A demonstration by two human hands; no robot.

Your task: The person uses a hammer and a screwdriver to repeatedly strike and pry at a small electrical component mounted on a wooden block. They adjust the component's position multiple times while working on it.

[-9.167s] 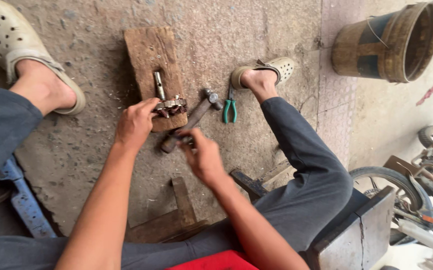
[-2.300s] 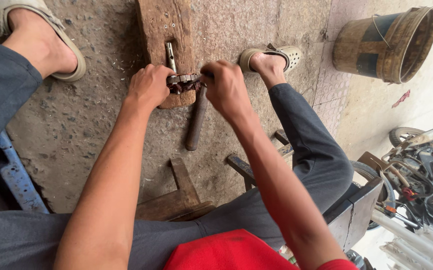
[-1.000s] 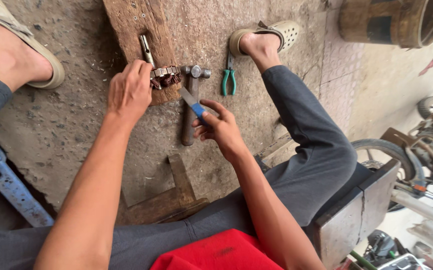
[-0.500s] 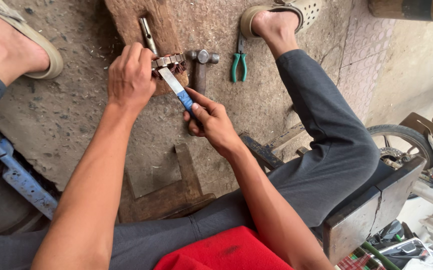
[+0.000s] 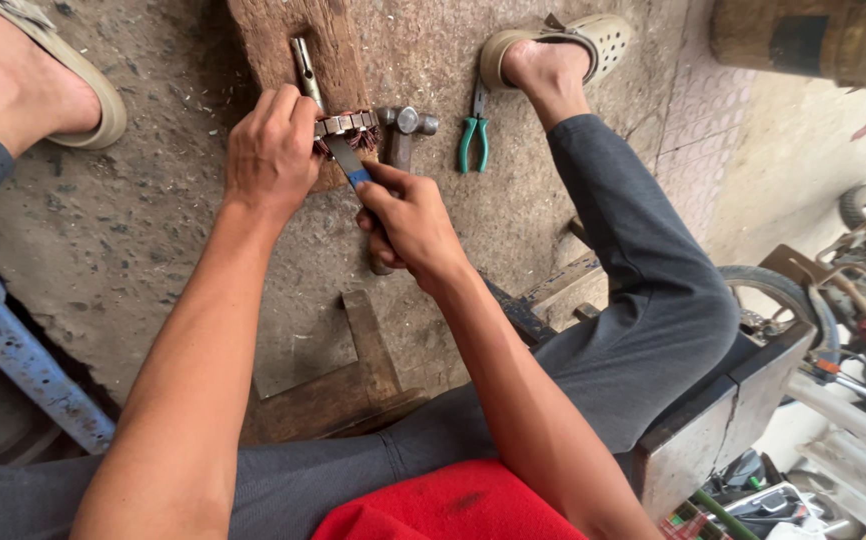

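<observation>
- The left hand [image 5: 271, 150] was closed around a small motor armature [image 5: 348, 125], with copper windings and a steel shaft [image 5: 303, 62], and pressed it against the wooden block [image 5: 283, 30] that lay on the concrete floor [image 5: 153, 230].
- The right hand [image 5: 408, 220] gripped a thin tool with a blue handle and a flat blade [image 5: 346, 160]; the blade tip touched the armature at its near side.
- Half a second ago the blade was a little lower and more slanted; now it stood closer against the windings, and the right hand had come nearer to the left.
- Some seconds earlier the right hand was at the hammer; the hammer [image 5: 398, 135] now lay free on the floor, its head just beside the armature and its handle running under the right hand.
- By my judgement this meant striking was put aside and finer work with the blade on the windings was in progress.
- Green-handled pliers [image 5: 473, 140] lay near the hammer head, between it and the right foot in a pale clog [image 5: 553, 45].
- A worn bucket [image 5: 813, 40] stood at the far right corner of the view, well apart.
</observation>
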